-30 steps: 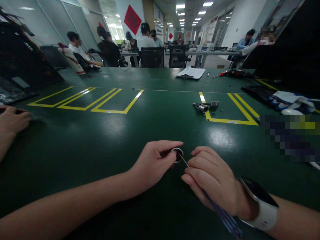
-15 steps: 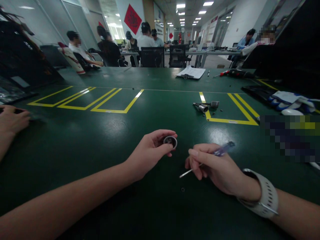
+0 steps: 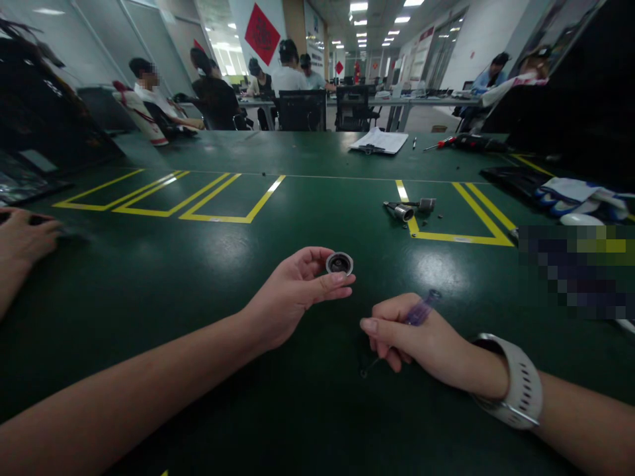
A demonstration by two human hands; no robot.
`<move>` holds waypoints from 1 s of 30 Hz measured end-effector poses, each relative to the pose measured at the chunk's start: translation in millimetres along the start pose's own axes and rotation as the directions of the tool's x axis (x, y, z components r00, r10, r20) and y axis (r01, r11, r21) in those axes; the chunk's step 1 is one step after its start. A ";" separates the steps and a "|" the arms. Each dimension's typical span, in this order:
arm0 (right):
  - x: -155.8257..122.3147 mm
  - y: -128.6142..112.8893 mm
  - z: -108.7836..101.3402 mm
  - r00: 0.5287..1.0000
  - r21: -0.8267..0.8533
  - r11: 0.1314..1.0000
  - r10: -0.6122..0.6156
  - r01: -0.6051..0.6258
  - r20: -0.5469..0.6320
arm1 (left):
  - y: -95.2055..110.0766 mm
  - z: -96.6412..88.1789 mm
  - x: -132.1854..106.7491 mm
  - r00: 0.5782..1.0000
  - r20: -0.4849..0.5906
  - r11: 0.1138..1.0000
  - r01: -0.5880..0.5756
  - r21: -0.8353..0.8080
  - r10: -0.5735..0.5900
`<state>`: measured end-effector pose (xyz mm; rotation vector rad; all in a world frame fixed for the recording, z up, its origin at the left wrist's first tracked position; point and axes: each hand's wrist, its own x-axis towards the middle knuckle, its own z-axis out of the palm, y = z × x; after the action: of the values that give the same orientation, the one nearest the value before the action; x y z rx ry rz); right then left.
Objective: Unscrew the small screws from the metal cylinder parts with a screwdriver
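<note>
My left hand [image 3: 297, 291] grips a round metal cup-shaped part [image 3: 340, 264] between thumb and fingers, its hollow side facing up toward me. To the right, my right hand [image 3: 411, 337] is closed around a screwdriver [image 3: 421, 312] with a translucent purple handle, held like a pen. The thin shaft slants down to the left, and its tip meets or lies right over a small dark ring [image 3: 364, 373] on the table. Whether the tip touches the ring I cannot tell.
Beyond my hands lie metal cylindrical parts [image 3: 403, 211] with tiny bits around them. Yellow tape outlines [image 3: 215, 218] mark the green table [image 3: 149, 277]. A clipboard [image 3: 380, 141], gloves [image 3: 578, 197] and a red-tipped tool [image 3: 466, 142] lie farther off. Another person's hand [image 3: 27, 241] rests at the left.
The screwdriver tip has moved down to the small ring. My left hand has risen slightly and tilted the metal part so more of its inside shows; the thumb has shifted to its near rim.
</note>
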<state>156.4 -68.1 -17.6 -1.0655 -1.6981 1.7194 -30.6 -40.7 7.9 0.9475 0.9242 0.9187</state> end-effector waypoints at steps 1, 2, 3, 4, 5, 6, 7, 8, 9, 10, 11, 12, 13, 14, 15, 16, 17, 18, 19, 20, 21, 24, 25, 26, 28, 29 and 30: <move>-1.1 -1.8 1.4 1.000 -0.043 0.999 -0.014 0.014 0.006 | 0.0 0.3 -0.2 1.000 -0.003 1.000 -0.001 -0.012 0.001; -2.5 -3.5 3.1 0.999 -0.091 0.995 -0.041 0.042 0.013 | 0.0 0.6 -0.4 1.000 -0.009 1.000 -0.003 -0.025 0.002; -4.0 -4.9 4.9 0.996 -0.148 0.985 -0.085 0.087 0.018 | 0.1 1.0 -0.5 1.000 -0.016 0.999 -0.005 -0.036 0.004; -5.7 -6.0 6.8 0.989 -0.219 0.964 -0.147 0.149 0.024 | 0.1 1.3 -0.6 1.000 -0.022 0.999 -0.006 -0.047 0.005; -7.4 -6.5 8.8 0.974 -0.300 0.927 -0.224 0.223 0.031 | 0.2 1.7 -0.6 1.000 -0.026 0.998 -0.008 -0.056 0.007; -8.9 -6.4 10.6 0.950 -0.384 0.873 -0.309 0.301 0.042 | 0.2 1.9 -0.5 1.000 -0.028 0.998 -0.012 -0.063 0.010; -10.1 -5.9 12.2 0.916 -0.457 0.806 -0.397 0.378 0.057 | 0.2 2.0 -0.3 1.000 -0.027 0.998 -0.013 -0.067 0.011; -11.1 -5.0 13.6 0.873 -0.508 0.735 -0.482 0.449 0.074 | 0.2 2.1 0.0 1.000 -0.024 0.997 -0.016 -0.069 0.014; -11.8 -4.1 14.5 0.827 -0.539 0.672 -0.555 0.508 0.086 | 0.2 2.1 0.2 1.000 -0.022 0.998 -0.021 -0.065 0.020; -12.2 -3.4 14.9 0.781 -0.552 0.621 -0.618 0.556 0.090 | 0.2 2.0 0.4 0.999 -0.022 0.998 -0.027 -0.054 0.026; -12.6 -3.2 15.0 0.737 -0.555 0.583 -0.671 0.593 0.084 | 0.2 1.9 0.5 0.999 -0.023 0.999 -0.032 -0.035 0.031; -13.0 -3.6 14.6 0.697 -0.555 0.555 -0.714 0.620 0.065 | 0.3 1.8 0.5 0.999 -0.026 0.999 -0.035 -0.012 0.035; -13.5 -4.5 14.0 0.661 -0.557 0.534 -0.749 0.637 0.037 | 0.3 1.8 0.3 0.999 -0.029 0.999 -0.037 0.012 0.038; -14.2 -5.8 13.2 0.630 -0.563 0.517 -0.777 0.645 0.009 | 0.3 1.7 -0.1 0.999 -0.030 0.999 -0.038 0.034 0.039; -14.9 -7.3 12.3 0.602 -0.573 0.501 -0.799 0.649 -0.017 | 0.2 1.6 -0.6 0.999 -0.029 0.998 -0.037 0.054 0.038; -15.6 -8.7 11.4 0.575 -0.586 0.484 -0.817 0.649 -0.038 | 0.1 1.5 -1.2 0.999 -0.026 0.997 -0.036 0.071 0.037; -16.2 -9.8 10.6 0.557 -0.602 0.472 -0.829 0.644 -0.054 | -0.2 1.5 -1.9 0.999 -0.020 0.996 -0.034 0.086 0.036; -16.5 -10.5 10.1 0.547 -0.620 0.463 -0.835 0.633 -0.066 | -0.5 1.6 -2.6 0.999 -0.011 0.994 -0.032 0.100 0.033; -16.6 -10.8 9.7 0.541 -0.638 0.458 -0.838 0.619 -0.077 | -0.9 1.8 -3.4 1.000 -0.003 0.993 -0.030 0.116 0.031; -16.5 -10.7 9.7 0.541 -0.654 0.457 -0.837 0.602 -0.087 | -1.3 2.2 -4.2 1.000 0.003 0.990 -0.028 0.135 0.028; -16.0 -10.2 9.8 0.542 -0.669 0.458 -0.835 0.585 -0.098 | -1.8 2.7 -5.0 1.000 0.008 0.987 -0.026 0.158 0.025; -13.9 -7.8 11.3 0.569 -0.712 0.461 -0.816 0.529 -0.105 | -3.6 5.5 -7.8 0.999 0.016 0.972 -0.031 0.235 0.028; -13.1 -6.9 12.0 0.581 -0.728 0.458 -0.808 0.511 -0.100 | -4.3 6.5 -8.7 0.999 0.018 0.965 -0.036 0.260 0.032; -12.5 -5.9 12.8 0.594 -0.742 0.454 -0.799 0.493 -0.095 | -5.0 7.6 -9.6 0.999 0.021 0.959 -0.042 0.282 0.038; -11.7 -3.9 14.1 0.610 -0.764 0.444 -0.788 0.469 -0.083 | -6.3 9.4 -11.1 0.998 0.033 0.948 -0.063 0.313 0.055; -11.5 -2.9 14.7 0.613 -0.771 0.437 -0.786 0.463 -0.078 | -6.8 10.1 -11.6 0.997 0.039 0.943 -0.075 0.325 0.066; -11.5 -2.0 15.2 0.617 -0.776 0.430 -0.784 0.461 -0.068 | -7.3 10.6 -12.1 0.996 0.047 0.938 -0.087 0.336 0.076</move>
<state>150.4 -86.0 -14.7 -0.7764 -2.0962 0.2590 -23.1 -56.7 7.0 1.2992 1.0406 0.8249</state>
